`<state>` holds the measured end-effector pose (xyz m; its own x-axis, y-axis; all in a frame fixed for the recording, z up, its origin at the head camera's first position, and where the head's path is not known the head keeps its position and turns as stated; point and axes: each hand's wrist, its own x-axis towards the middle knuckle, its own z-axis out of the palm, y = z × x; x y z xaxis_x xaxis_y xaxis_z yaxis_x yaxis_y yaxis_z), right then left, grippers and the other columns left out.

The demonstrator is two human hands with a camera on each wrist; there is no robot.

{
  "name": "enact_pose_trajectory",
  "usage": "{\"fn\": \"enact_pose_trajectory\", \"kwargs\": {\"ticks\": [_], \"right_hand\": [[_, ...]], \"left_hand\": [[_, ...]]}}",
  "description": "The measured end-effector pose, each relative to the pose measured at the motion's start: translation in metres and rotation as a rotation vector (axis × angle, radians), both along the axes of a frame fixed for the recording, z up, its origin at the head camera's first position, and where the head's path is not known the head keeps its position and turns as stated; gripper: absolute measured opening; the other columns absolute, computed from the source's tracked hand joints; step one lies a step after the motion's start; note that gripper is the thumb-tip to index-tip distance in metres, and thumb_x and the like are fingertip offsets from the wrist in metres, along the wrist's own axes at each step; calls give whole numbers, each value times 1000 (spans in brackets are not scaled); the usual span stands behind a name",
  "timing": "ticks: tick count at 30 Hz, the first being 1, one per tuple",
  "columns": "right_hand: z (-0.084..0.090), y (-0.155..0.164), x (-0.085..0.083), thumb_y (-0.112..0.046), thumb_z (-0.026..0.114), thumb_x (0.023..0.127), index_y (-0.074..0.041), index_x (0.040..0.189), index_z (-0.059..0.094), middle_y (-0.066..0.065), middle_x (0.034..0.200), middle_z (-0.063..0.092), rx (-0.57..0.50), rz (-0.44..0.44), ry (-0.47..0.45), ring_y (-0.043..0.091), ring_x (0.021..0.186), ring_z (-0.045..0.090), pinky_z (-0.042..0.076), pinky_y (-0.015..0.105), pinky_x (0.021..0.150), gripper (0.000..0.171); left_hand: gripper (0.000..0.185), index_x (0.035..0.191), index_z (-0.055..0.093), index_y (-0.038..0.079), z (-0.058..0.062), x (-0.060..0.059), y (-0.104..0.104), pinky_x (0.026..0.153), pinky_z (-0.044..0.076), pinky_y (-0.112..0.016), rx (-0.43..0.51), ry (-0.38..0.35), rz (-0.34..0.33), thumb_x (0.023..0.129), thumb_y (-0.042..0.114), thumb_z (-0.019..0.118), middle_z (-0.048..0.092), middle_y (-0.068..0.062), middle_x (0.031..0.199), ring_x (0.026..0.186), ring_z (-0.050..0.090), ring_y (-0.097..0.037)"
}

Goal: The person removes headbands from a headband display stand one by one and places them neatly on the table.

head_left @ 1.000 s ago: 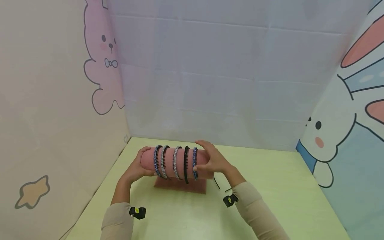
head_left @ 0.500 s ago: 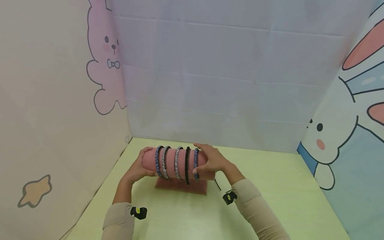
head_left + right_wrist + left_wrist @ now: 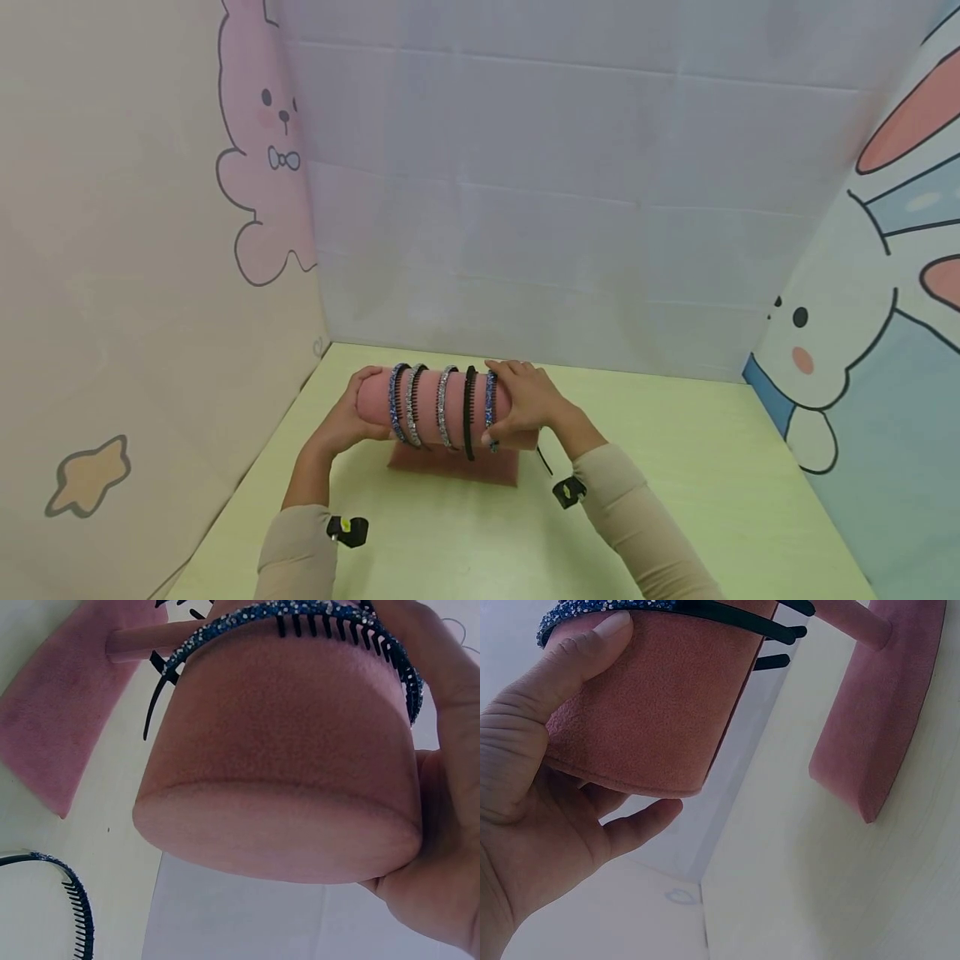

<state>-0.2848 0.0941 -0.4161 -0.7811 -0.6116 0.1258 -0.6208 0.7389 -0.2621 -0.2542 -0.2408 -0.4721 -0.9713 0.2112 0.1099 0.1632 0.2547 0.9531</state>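
Note:
A pink velvety headband stand (image 3: 427, 408) has a horizontal roll above a flat base (image 3: 453, 468). Several headbands circle the roll: glittery blue, silvery and black ones with comb teeth. My left hand (image 3: 347, 425) grips the roll's left end, its thumb touching the leftmost blue headband (image 3: 652, 604) in the left wrist view. At the other end, my right hand (image 3: 534, 404) holds the rightmost blue glitter headband (image 3: 491, 400), with thumb in front and fingers over the top. In the right wrist view that headband (image 3: 247, 616) sits around the roll; the far fingers are partly hidden.
Another glittery headband (image 3: 82, 915) lies on the table right of the base, mostly hidden by the stand and right arm in the head view. The pale table (image 3: 675, 467) meets cartoon-printed curtains on the left (image 3: 180, 250) and right (image 3: 900, 400).
My right hand has drawn in closer around the rightmost blue headband, its fingers lowering onto the top of the roll. The left hand keeps its grip, and the stand stays almost in place.

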Motion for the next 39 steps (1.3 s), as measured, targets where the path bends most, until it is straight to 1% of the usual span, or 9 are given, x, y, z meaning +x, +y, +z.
{"fn": "enact_pose_trajectory", "kwargs": {"ticks": [6,12,17,22,25,32,35,39], "right_hand": [[0,-2,1,-67,77,51,-10,143,32,12,133,43,29,1,30,31,117,39,32,51,93,118],[0,-3,2,-67,78,49,-14,145,28,10,136,41,56,-21,19,30,118,38,31,49,95,121],[-2,-2,2,-68,77,47,-13,144,28,9,136,41,67,-36,29,28,118,38,31,47,96,122],[-5,1,1,-65,78,49,-11,143,30,9,137,41,28,-20,23,27,118,38,32,45,96,118],[-5,5,1,-62,80,50,-11,143,31,10,138,40,-13,-8,-4,27,120,37,33,45,96,116],[-9,15,-2,-57,82,52,-13,143,31,10,137,40,-114,0,-96,29,121,36,39,48,89,113],[-10,18,-3,-56,82,53,-15,143,31,9,138,39,-126,-4,-112,28,122,35,39,47,88,112],[-10,21,-4,-57,82,53,-15,143,30,8,138,38,-140,-7,-126,27,122,34,39,47,89,113]], "left_hand": [[109,140,24,27,-1,0,0,77,49,-40,5,-3,-4,55,-3,87,34,-12,136,109,46,-36],[109,138,26,30,0,-1,0,76,49,-41,9,-13,5,54,-4,87,35,-10,135,108,47,-36],[110,140,25,27,0,-1,0,77,49,-41,0,-6,-2,55,-3,87,33,-12,136,109,46,-37],[109,139,26,31,0,0,-1,75,49,-41,4,-25,8,54,-4,86,33,-11,136,108,46,-38],[109,138,26,32,0,1,-2,75,49,-41,6,-34,12,55,-4,86,33,-10,136,108,46,-37],[109,140,25,27,-2,2,-5,74,49,-40,-4,-14,22,54,-4,86,33,-13,136,106,47,-37],[109,140,24,25,-2,1,-4,74,49,-40,2,-3,8,55,-5,85,33,-13,136,106,47,-38],[109,140,24,26,-2,-1,-3,75,49,-40,9,-7,0,56,-5,85,33,-12,136,107,47,-37]]}}
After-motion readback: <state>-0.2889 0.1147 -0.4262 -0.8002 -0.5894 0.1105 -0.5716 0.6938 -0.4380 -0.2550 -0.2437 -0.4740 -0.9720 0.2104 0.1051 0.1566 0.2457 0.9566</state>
